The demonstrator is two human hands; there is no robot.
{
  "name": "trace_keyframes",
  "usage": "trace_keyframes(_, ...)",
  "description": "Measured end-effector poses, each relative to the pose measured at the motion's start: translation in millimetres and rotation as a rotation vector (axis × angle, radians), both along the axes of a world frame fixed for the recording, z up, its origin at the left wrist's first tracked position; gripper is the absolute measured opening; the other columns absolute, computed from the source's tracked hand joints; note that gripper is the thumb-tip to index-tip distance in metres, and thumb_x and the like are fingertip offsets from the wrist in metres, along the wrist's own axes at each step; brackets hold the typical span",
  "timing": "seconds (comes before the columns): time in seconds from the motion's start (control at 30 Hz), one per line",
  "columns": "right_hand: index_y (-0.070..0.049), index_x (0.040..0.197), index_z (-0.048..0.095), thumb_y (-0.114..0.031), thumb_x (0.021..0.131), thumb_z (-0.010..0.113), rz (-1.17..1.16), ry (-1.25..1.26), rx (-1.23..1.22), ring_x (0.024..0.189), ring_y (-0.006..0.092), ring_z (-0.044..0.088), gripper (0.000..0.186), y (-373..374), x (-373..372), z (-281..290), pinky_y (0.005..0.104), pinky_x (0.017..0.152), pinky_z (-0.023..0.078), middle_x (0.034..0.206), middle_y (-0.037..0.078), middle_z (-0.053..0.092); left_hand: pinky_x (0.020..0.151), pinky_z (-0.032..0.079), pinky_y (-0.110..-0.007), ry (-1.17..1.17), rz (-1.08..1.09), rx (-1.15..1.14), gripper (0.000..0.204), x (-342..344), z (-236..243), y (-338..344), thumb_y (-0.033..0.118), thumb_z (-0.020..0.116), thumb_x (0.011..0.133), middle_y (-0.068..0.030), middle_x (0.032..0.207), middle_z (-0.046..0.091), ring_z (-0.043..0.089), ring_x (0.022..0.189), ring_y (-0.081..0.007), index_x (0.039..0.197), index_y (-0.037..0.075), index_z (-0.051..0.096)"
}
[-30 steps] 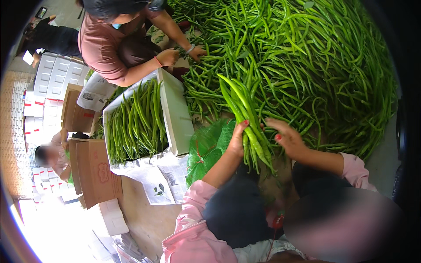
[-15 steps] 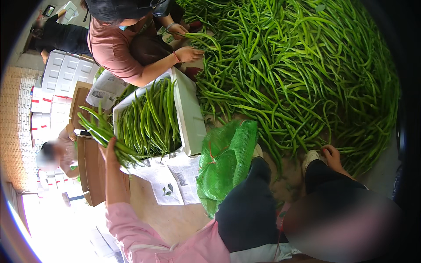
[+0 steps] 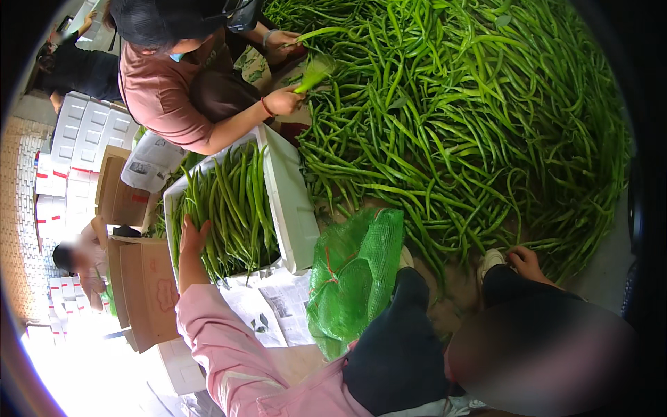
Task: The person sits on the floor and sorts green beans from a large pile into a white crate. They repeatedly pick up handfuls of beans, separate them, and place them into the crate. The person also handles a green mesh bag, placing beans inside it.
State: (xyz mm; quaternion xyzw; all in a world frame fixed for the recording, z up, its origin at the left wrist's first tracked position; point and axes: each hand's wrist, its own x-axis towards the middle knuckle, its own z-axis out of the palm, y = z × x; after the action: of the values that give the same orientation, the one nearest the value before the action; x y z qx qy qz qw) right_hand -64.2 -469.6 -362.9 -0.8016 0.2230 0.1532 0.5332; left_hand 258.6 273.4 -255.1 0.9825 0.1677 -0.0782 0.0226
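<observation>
My left hand (image 3: 193, 236) lies with fingers spread against the left side of long green chilli peppers (image 3: 233, 201) packed in a white foam box (image 3: 290, 201). The peppers lie roughly lengthwise in a thick layer. Down by my shoe (image 3: 490, 260), at the near edge of a large heap of loose green peppers (image 3: 458, 118), is my right hand (image 3: 524, 263). Its fingers are curled, and whatever they may hold is hidden. Across the box, a co-worker's hand (image 3: 283, 101) grips a motion-smeared bunch of peppers (image 3: 317, 74), while their other hand (image 3: 279, 44) reaches toward the heap.
A green mesh sack (image 3: 358, 278) lies between the box and my leg. Newspaper sheets (image 3: 267, 313) are spread on the floor under the near side of the box. Open cardboard boxes (image 3: 147, 292) and stacked white foam boxes (image 3: 90, 132) stand at left. Other people are farther back.
My left hand has moved from beside the box into it and let go of its bunch of peppers. The co-worker's near hand now holds a bunch. The view has shifted slightly.
</observation>
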Motion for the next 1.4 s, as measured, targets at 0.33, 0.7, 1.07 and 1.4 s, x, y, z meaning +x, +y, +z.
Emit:
trace_keyframes(0.33,0.003,0.093,0.059,-0.004,0.085,0.046,-0.001,-0.008,0.011,0.07,0.0147,0.059,0.016,1,-1,-7,0.0281,0.062,0.047,0.079,0.009,0.062,0.088,0.04,-0.039,-0.131,-0.134,0.04,0.043,-34,-2,41,0.032,0.047,0.087,-0.0176,0.121,0.046,0.048,0.106,-0.0336,0.123,0.008,0.044)
trace_keyframes(0.7,0.002,0.092,0.059,-0.006,0.084,0.049,0.04,-0.016,0.0,0.067,0.0135,0.058,0.015,1,-2,-14,0.0276,0.06,0.047,0.079,0.008,0.062,0.082,0.042,-0.041,0.025,-0.074,0.244,0.044,-40,18,4,0.029,0.044,0.088,-0.0134,0.122,0.045,0.05,0.104,-0.0311,0.128,0.013,0.037)
trace_keyframes(1.07,0.001,0.091,0.06,-0.007,0.083,0.051,0.079,-0.057,0.027,0.071,0.0143,0.06,0.015,1,-1,-25,0.0279,0.061,0.047,0.079,0.009,0.063,0.064,0.049,-0.037,-0.088,-0.125,0.665,0.008,-117,-25,-52,0.012,0.047,0.082,-0.0111,0.095,0.058,0.059,0.081,-0.0254,0.089,0.009,0.05)
trace_keyframes(1.4,0.001,0.091,0.061,-0.007,0.081,0.053,0.104,-0.057,0.026,0.073,0.0153,0.06,0.015,-4,-5,-28,0.0287,0.064,0.047,0.081,0.009,0.063,0.068,0.047,-0.045,-0.485,-0.148,0.195,0.021,-70,-5,-53,0.012,0.047,0.084,-0.0127,0.1,0.057,0.057,0.084,-0.0333,0.105,0.01,0.052)
